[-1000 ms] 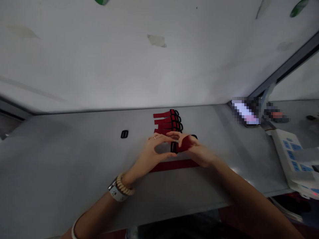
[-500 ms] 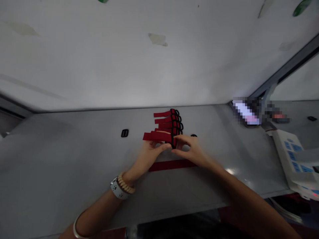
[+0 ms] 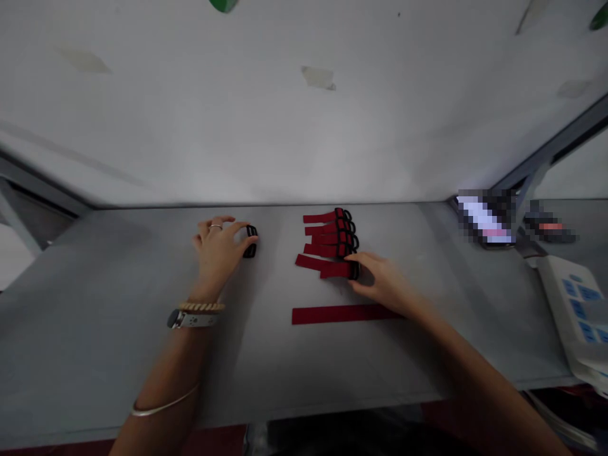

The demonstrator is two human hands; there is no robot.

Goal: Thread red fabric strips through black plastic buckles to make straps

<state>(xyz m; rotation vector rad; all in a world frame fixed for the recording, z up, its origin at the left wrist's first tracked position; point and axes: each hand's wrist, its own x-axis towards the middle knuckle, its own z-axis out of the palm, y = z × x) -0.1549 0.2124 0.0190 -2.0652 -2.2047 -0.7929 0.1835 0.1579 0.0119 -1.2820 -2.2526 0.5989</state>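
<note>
My left hand (image 3: 216,250) is at the left, its thumb and index finger closed on a black slide buckle (image 3: 251,230). Black also shows just below the thumb; I cannot tell whether it belongs to the same buckle. My right hand (image 3: 382,282) pinches the black-buckled end of a short folded red webbing strap (image 3: 335,271), the nearest in a row. Several similar red straps (image 3: 323,231) with black buckles and loops lie overlapped behind it. A longer flat red strip (image 3: 332,314) lies in front, its right end under my right forearm.
The grey table (image 3: 266,361) meets a white wall (image 3: 266,139) at the back. A lit phone (image 3: 484,218), partly blurred out, leans at the back right. A white machine with blue markings (image 3: 579,310) stands at the right edge.
My left hand has let go of the red strap and moved left to the black slide buckle. The strap is lower, at the row's near end, with my right hand still at its buckled end.
</note>
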